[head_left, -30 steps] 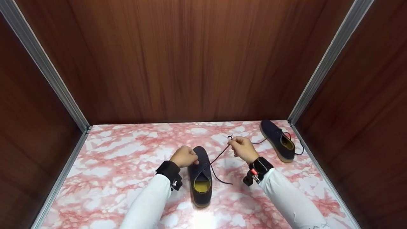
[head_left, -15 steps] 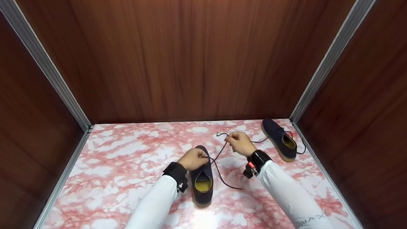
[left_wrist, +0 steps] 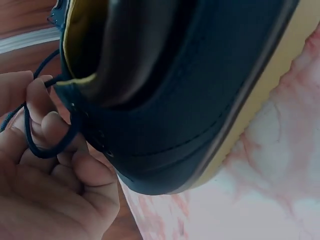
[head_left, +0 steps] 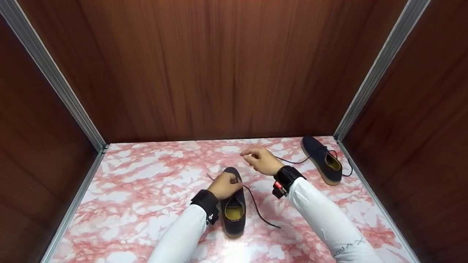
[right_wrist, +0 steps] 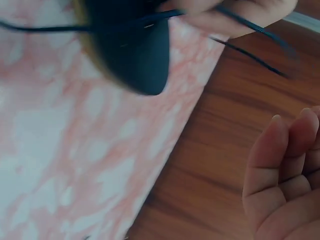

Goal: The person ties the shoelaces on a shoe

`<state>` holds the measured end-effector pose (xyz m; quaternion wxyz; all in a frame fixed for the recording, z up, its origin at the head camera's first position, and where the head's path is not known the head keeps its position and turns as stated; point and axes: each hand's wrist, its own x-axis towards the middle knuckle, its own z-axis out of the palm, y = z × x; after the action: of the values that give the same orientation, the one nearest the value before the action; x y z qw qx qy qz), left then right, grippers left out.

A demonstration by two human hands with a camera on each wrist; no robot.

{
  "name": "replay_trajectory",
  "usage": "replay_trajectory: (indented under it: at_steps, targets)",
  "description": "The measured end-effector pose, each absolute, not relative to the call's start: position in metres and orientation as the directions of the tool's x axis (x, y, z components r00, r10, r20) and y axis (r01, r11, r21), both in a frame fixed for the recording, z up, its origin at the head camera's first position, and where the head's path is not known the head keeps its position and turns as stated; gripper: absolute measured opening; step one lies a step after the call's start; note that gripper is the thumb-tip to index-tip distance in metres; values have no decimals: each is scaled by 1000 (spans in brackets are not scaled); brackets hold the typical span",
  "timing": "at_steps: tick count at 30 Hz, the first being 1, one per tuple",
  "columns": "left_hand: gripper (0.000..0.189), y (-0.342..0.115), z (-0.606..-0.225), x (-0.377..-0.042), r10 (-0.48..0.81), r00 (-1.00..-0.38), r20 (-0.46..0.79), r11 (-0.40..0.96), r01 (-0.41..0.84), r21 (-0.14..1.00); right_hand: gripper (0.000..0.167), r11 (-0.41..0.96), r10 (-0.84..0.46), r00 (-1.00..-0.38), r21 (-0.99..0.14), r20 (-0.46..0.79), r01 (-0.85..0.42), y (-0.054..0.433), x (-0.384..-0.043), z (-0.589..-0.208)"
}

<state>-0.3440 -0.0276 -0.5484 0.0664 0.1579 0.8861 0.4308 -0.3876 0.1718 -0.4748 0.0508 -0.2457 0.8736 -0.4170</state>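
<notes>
A dark navy shoe (head_left: 234,227) with a yellow lining stands on the marbled tabletop, its toe pointing away. Over its front, my left hand (head_left: 223,186) pinches dark shoelace; in the left wrist view a loop of shoelace (left_wrist: 31,137) hangs across the curled fingers. One lace end pokes out left of that hand, and a longer stretch trails to the right over the table. My right hand (head_left: 264,160) is up and right of the toe, fingers loosely bent. The right wrist view shows its fingers (right_wrist: 267,160) holding nothing, apart from the shoe and laces.
A second navy shoe (head_left: 319,157) lies at the back right corner, its own lace (head_left: 292,162) reaching left behind my right hand. Brown wood-grain panels (head_left: 219,73) rise at the back and both sides of the pink-and-white tabletop (head_left: 146,175).
My right hand has let go of the shoelace and moved left. My left hand has shifted slightly right over the shoe and taken hold of the lace. The far shoe stays put.
</notes>
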Motion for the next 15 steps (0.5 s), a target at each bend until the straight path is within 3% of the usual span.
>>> replay_trajectory:
  at_steps: [6,15]
  targets:
    - [36,-32,-548,-345,336,-942,3,510,185,840,21,581,-417,-908,-755,46,-305,201,-383,-499]
    - [32,-32,-549,-346,314,-949,-29,455,124,882,17,623,-436,-898,-736,-48,-264,226,-373,-536]
